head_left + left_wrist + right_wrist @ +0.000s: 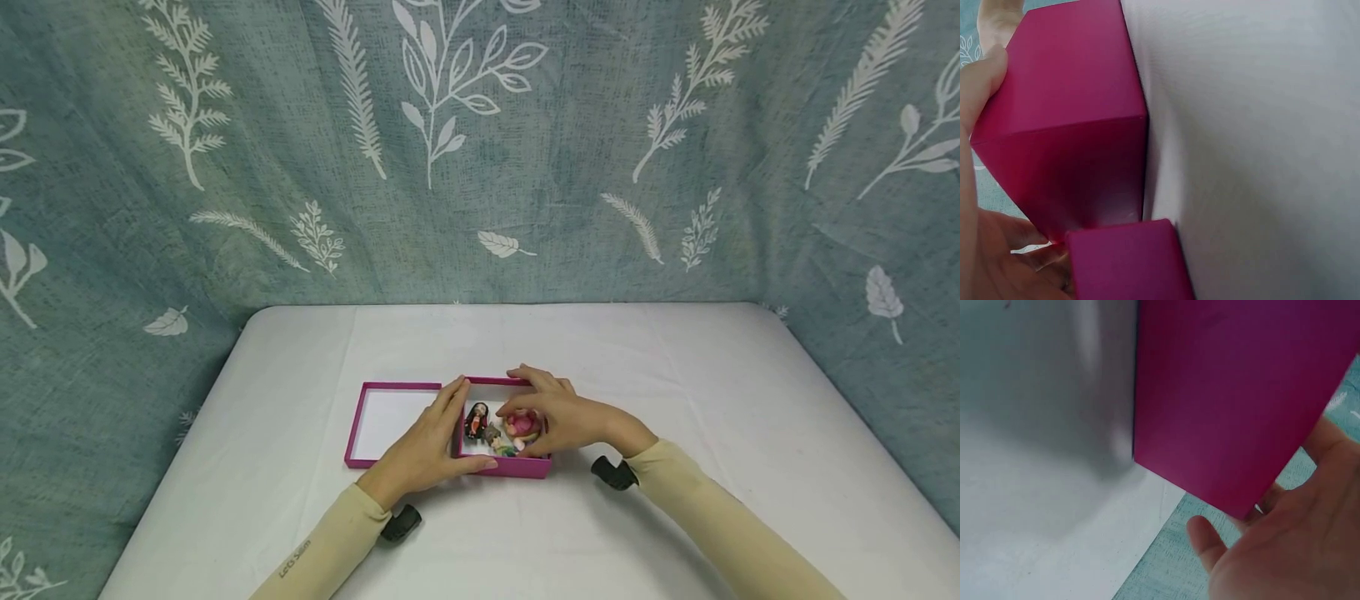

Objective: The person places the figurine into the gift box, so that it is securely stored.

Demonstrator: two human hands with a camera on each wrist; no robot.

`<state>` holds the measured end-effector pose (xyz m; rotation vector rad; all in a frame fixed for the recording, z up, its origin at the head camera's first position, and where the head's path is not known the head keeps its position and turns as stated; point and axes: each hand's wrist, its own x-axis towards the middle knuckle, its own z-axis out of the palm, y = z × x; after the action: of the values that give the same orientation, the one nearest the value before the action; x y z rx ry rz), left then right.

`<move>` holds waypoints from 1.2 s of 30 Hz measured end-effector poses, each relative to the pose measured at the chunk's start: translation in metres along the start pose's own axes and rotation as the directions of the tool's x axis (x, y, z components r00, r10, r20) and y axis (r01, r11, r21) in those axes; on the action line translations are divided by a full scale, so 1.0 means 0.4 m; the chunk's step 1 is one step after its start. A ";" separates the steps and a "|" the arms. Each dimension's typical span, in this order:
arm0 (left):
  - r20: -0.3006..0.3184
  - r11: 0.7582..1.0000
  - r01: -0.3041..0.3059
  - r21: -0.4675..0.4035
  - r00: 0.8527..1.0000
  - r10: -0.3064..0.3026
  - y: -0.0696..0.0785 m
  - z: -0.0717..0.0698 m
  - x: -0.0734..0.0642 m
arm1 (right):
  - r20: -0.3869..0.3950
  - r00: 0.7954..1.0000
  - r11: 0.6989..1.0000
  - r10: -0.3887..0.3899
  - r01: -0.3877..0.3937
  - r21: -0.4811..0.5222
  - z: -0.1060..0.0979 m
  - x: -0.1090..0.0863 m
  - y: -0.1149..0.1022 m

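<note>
A magenta box [517, 468] with a white inside lies open on the table, small figurines in it. My left hand [427, 442] holds the box at its left side, thumb on the near wall and fingers along the left wall. Over the box's right part, my right hand [566, 412] has thumb and forefinger around a pink-haired figurine [521, 422]. To its left stands a dark-haired figurine [477, 422] in red. A small figurine with green [498, 443] lies between them. In the right wrist view, the box wall [1229, 400] hides the right fingertips.
The box's matching magenta lid [354, 425], white inside, lies directly left of the box, partly behind the left hand. A white cloth covers the table [637, 358]. A green leaf-patterned curtain [555, 233] hangs behind it.
</note>
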<state>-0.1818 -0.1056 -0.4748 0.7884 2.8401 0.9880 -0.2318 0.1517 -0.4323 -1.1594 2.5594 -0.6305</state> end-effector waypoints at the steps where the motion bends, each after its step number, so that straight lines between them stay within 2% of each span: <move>1: 0.000 1.000 0.002 0.000 1.000 -0.002 0.001 0.000 0.000 | -0.001 1.000 1.000 -0.005 0.005 0.014 -0.001 -0.003 0.002; 8: -0.007 1.000 -0.005 0.009 1.000 0.005 0.000 0.002 0.001 | -0.013 0.999 0.998 -0.037 0.037 0.055 -0.008 -0.018 -0.001; 16: -0.012 1.000 -0.008 0.000 1.000 0.008 -0.002 0.004 0.001 | -0.019 1.000 0.997 -0.018 0.019 0.069 -0.007 -0.022 -0.009; 26: -0.012 1.000 -0.004 -0.010 1.000 0.004 0.003 -0.001 -0.001 | -0.137 0.987 0.996 -0.081 0.085 0.027 -0.005 -0.011 -0.062; 31: -0.030 1.000 0.000 -0.007 1.000 0.000 0.012 -0.027 -0.017 | -0.190 0.978 0.994 -0.085 0.095 0.046 0.001 -0.004 -0.087; 36: -0.092 1.000 0.011 -0.006 0.996 -0.011 0.002 -0.086 -0.048 | -0.203 0.975 0.994 -0.090 0.102 0.047 0.008 -0.005 -0.127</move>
<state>-0.1716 -0.1339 -0.4494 0.7452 2.9139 1.0563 -0.1964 0.1228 -0.4102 -1.2652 2.6416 -0.8795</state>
